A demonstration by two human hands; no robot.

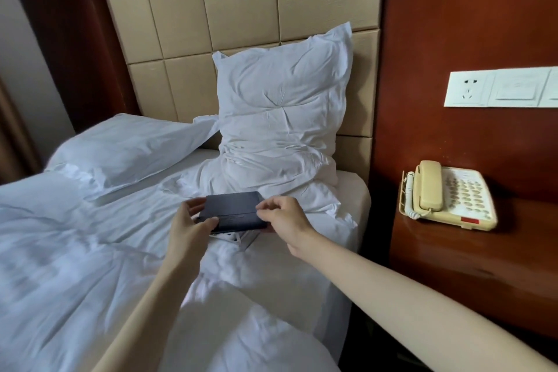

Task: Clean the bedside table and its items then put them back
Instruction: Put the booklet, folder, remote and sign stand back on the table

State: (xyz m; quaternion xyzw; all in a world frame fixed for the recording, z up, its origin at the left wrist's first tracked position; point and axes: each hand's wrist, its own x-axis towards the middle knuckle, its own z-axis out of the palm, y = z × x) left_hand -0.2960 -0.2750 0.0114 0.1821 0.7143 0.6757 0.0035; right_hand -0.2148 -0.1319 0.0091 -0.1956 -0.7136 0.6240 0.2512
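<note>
Both hands grip one dark flat box [234, 210] above the bed [90, 251]. The left hand [188, 228] holds the box's near left corner, thumb on the front edge and fingers curled along the left side. The right hand [285, 219] pinches the right end, fingertips on the top face and thumb beneath. Neither hand is fully closed; each wraps only as far as the box allows.

A white object [238, 237] lies directly under the box on the crumpled sheets; its kind cannot be told.

Behind the box, one pillow [280, 106] stands upright against the padded headboard [241, 6]. A second pillow [129, 145] lies flat to the left.

To the right, well apart from the hands, the red-brown tabletop [453, 251] carries a cream telephone [447, 195] with its handset on the cradle. A white socket panel [498, 87] is fixed to the wall above it.
</note>
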